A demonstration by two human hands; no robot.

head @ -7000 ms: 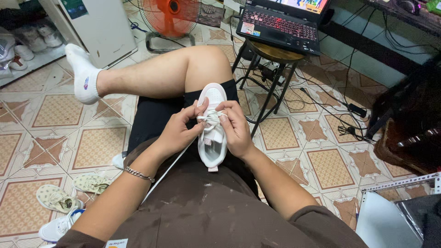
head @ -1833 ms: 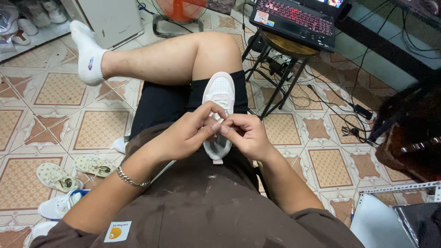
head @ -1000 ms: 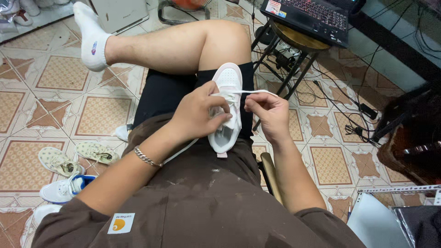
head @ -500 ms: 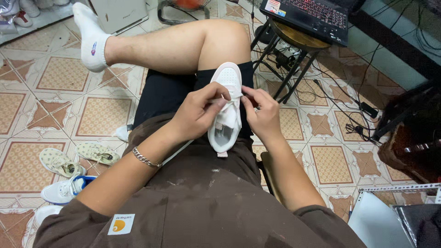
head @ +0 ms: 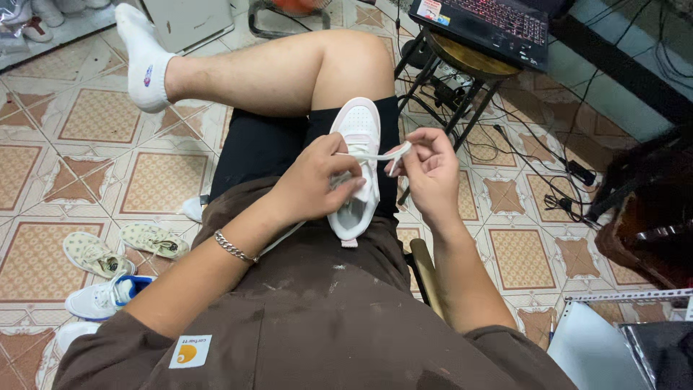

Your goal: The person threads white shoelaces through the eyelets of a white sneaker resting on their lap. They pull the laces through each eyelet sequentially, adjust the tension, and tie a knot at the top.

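A white sneaker (head: 356, 126) rests on my lap, toe pointing away from me. My left hand (head: 317, 177) grips the shoe across its middle, fingers over the laces. My right hand (head: 429, 170) pinches a white shoelace (head: 382, 153) and holds it pulled out to the right of the shoe. A silver chain bracelet (head: 234, 247) circles my left wrist. My bare leg with a white sock (head: 144, 58) stretches toward the upper left.
A laptop (head: 487, 22) sits on a round stool (head: 462, 65) just beyond the shoe, with cables (head: 534, 166) on the tiled floor at right. Patterned slippers (head: 115, 245) and another sneaker (head: 101, 300) lie at the lower left. A white panel (head: 592, 350) sits lower right.
My right hand has drawn away from the shoe to the right, pulling the lace out taut. My left hand keeps its hold on the shoe.
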